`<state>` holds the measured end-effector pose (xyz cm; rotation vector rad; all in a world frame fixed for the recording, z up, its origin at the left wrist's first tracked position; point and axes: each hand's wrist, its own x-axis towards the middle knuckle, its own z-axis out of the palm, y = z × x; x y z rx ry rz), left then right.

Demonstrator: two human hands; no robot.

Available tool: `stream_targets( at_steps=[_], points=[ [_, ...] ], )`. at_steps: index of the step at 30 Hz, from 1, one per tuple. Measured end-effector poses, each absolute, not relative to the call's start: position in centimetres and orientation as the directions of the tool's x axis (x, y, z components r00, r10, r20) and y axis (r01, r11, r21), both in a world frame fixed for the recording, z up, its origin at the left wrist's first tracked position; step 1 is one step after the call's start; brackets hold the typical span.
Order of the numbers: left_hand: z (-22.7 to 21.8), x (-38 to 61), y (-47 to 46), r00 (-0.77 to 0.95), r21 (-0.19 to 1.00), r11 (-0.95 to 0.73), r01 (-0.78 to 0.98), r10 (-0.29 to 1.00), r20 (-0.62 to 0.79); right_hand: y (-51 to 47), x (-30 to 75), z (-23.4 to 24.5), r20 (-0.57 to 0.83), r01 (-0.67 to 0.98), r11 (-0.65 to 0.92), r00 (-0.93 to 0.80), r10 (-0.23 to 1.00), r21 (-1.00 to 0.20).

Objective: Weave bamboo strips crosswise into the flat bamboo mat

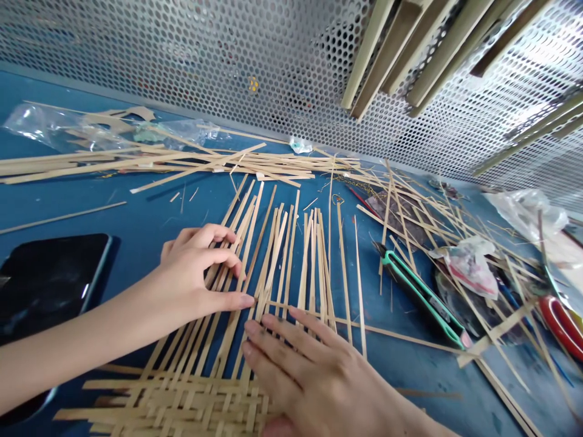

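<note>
My left hand (195, 273) is half curled on the bamboo strips (291, 255), but I cannot tell if it grips any. My right hand (319, 382) lies open and flat. The woven bamboo mat (182, 394) sits below my hands; the strips above them are not woven.

half-woven bamboo mat (173, 391), loose strips (291, 255) fanning upward

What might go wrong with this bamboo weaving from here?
The unwoven bamboo strips stand loosely above the woven mat, so they may shift out of line under the left hand and right hand. Their thin edges might also splinter bare fingers. The green-handled cutter lies among scattered strips, so reaching there risks a nick.
</note>
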<state>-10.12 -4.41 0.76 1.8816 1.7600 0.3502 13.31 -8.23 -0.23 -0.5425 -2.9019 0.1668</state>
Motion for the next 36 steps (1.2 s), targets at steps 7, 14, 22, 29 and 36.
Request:
stream_targets(
  at_steps=[7, 14, 22, 29, 36],
  points=[
    [0.83, -10.71, -4.19, 0.159, 0.583, -0.019, 0.813, 0.969, -0.190, -7.96, 13.23, -0.09, 0.208, 0.341, 0.934, -0.911, 0.356, -0.106],
    [0.87, -10.36, -4.48, 0.139, 0.594, -0.018, 0.804, 0.978, -0.158, -7.62, 13.21, 0.07, 0.167, 0.319, 0.939, -0.926, 0.338, -0.132],
    [1.08, -10.21, -4.51, 0.124, 0.606, 0.002, 0.796, 0.978, -0.165, -7.72, 13.34, -0.12, 0.166, 0.319, 0.937, -0.925, 0.341, -0.142],
    [1.25, -10.16, -4.48, 0.109, 0.611, 0.036, 0.791, 0.974, -0.198, -7.71, 13.34, -0.19, 0.184, 0.324, 0.937, -0.921, 0.344, -0.133],
    [1.23, -10.22, -4.39, 0.112, 0.612, 0.036, 0.790, 0.973, -0.201, -7.72, 13.40, -0.18, 0.132, 0.320, 0.933, -0.930, 0.342, -0.163]
  ],
)
